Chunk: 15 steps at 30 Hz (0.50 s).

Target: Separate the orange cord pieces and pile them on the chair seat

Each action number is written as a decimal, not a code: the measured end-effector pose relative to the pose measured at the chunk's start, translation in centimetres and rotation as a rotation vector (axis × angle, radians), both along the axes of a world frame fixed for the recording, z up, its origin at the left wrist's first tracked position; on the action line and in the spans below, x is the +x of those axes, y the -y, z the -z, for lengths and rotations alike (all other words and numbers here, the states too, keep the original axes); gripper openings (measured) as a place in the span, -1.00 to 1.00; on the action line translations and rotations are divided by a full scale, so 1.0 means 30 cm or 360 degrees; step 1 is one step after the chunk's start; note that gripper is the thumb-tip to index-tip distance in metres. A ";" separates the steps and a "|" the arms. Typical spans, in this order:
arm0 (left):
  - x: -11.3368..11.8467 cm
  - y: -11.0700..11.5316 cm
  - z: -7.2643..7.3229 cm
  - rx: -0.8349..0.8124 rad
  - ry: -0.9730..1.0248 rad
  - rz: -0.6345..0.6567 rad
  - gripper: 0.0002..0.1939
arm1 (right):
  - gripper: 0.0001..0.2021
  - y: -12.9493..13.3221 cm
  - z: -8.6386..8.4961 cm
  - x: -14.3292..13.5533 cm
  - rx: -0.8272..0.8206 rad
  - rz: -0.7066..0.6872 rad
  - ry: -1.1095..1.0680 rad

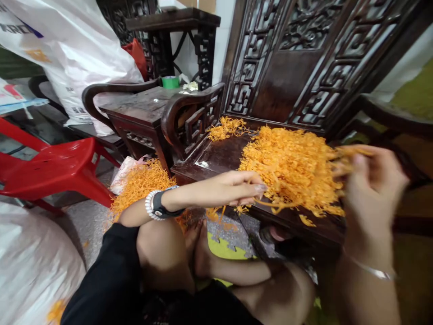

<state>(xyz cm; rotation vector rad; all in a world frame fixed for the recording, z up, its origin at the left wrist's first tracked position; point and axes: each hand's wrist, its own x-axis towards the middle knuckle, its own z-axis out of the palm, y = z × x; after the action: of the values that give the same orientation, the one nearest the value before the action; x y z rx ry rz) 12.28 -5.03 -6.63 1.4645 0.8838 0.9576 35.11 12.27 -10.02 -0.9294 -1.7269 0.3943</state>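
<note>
A large heap of orange curly strands (291,167) lies on the dark carved wooden bench (230,155). My left hand (245,187) is at the heap's near left edge, its fingers pinched on an orange strand (275,205) that trails right along the front of the heap. At the heap's right side, my right hand (372,171) is closed round some orange strands, blurred by motion. A smaller clump of strands (226,128) sits at the back left of the bench seat.
On the floor at left is a bag with loose orange strands (145,180). Nearby stand a red plastic stool (57,167), white sacks (30,262) and a side table (135,106) with green tape (170,82). The bench arm (179,113) rises left of the seat.
</note>
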 end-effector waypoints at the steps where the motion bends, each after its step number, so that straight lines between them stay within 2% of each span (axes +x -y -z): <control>1: -0.002 -0.003 0.004 -0.0035 0.0032 -0.0016 -0.83 | -0.69 -0.074 0.010 -0.035 -0.0047 0.0075 0.0128; 2: -0.004 -0.006 0.007 -0.0073 0.0071 -0.0030 -0.90 | -0.65 -0.144 0.023 -0.061 -0.0122 0.0116 0.0301; 4: -0.012 -0.010 0.012 -0.0150 0.0171 -0.0046 -0.96 | -0.71 -0.250 0.058 -0.085 -0.0271 0.0135 0.0488; 7: -0.021 -0.015 0.021 -0.0244 0.0335 -0.0083 -0.91 | -0.72 -0.288 0.114 -0.079 -0.0304 0.0233 0.0602; 9: -0.023 -0.019 0.028 -0.0288 0.0427 -0.0099 -0.86 | -0.72 -0.239 0.138 -0.076 -0.0089 0.0223 0.0511; 11: -0.022 -0.025 0.035 -0.0314 0.0527 -0.0096 -0.81 | -0.75 -0.155 0.148 -0.085 0.0157 0.0055 0.0392; 13: -0.019 -0.033 0.039 -0.0325 0.0648 -0.0114 -0.77 | -0.75 -0.058 0.149 -0.106 0.0263 -0.0264 0.0360; 15: -0.016 -0.041 0.039 -0.0344 0.0757 -0.0143 -0.75 | -0.73 0.033 0.149 -0.132 0.0176 -0.0670 0.0421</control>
<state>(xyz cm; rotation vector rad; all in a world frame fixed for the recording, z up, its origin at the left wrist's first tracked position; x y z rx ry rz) 11.80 -3.80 -7.81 0.9618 0.6781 1.1754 31.14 11.29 -14.49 -0.5512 -2.1719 0.4575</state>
